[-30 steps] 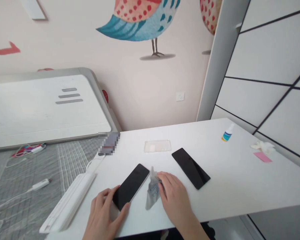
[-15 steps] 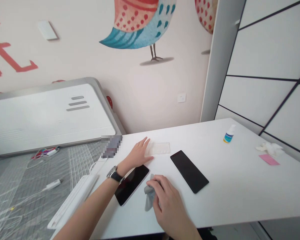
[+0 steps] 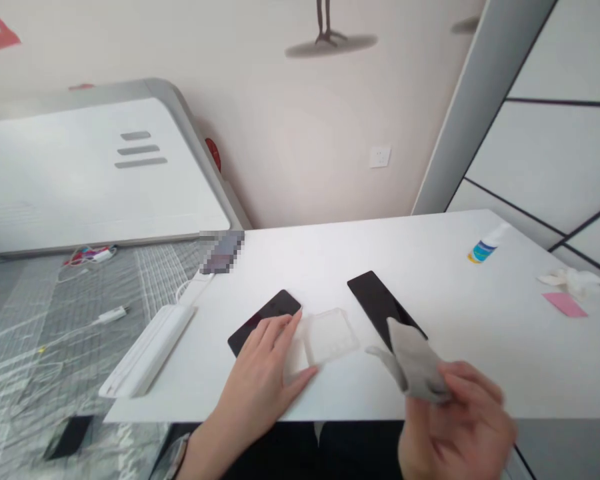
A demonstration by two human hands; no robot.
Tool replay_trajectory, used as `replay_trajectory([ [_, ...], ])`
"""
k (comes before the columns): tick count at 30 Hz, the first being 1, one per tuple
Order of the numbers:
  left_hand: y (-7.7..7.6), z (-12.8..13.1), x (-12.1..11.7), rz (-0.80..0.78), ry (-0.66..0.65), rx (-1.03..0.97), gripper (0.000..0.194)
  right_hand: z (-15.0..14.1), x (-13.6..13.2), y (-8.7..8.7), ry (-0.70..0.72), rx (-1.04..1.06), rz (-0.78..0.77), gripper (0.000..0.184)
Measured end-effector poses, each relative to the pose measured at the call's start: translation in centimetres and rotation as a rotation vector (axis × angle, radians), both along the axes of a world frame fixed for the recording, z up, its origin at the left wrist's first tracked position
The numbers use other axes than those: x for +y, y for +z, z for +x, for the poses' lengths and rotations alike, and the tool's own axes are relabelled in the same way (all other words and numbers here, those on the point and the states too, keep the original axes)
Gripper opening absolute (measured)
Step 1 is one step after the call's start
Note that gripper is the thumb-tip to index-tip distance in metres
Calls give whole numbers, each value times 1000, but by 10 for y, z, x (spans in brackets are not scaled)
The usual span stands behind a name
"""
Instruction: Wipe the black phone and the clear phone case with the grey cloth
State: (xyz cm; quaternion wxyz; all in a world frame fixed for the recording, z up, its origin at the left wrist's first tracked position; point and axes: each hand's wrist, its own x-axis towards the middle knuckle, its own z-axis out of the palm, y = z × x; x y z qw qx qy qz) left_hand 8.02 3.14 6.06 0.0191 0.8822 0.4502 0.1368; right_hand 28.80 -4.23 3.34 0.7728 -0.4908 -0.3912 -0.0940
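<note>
My left hand lies on the white table, fingers closed round the near end of a clear phone case. The case rests beside a black phone whose near end my hand partly covers. My right hand, blurred, is lifted at the table's front edge and grips a grey cleaning cloth. A second black phone lies flat just beyond the cloth.
A small spray bottle stands at the far right, with crumpled tissue and a pink card beyond it. A white power strip lies at the table's left edge. Cables and a dark object lie on the grey bed to the left.
My left hand reached to the clear case at the back and drew it forward beside the left phone. My right hand lifted the cloth and moved it right. The camera tilted down.
</note>
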Motion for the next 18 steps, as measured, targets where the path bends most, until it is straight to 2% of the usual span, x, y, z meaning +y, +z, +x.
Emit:
replay_trajectory([
  [2,-14,3,-31,12,47,-47,80,8,-11,7,-48,-58,-17,42],
  [3,-19,4,-42,-2,69,-74,85,10,-15,10,2,-112,-75,45],
  [6,-25,-1,-60,-72,124,-156,99,9,-20,11,276,-267,-299,50],
  [10,-26,-18,-62,-186,114,-215,96,6,-13,-1,553,-542,-606,45],
  [12,-28,-25,-60,-213,80,-255,93,2,-7,-6,564,-762,-721,42],
  [15,-33,-27,-58,-189,76,-325,95,-11,-3,-6,534,-985,-804,49],
  [18,-36,-25,-58,-166,96,-359,95,-25,-4,2,747,-1071,-796,61],
])
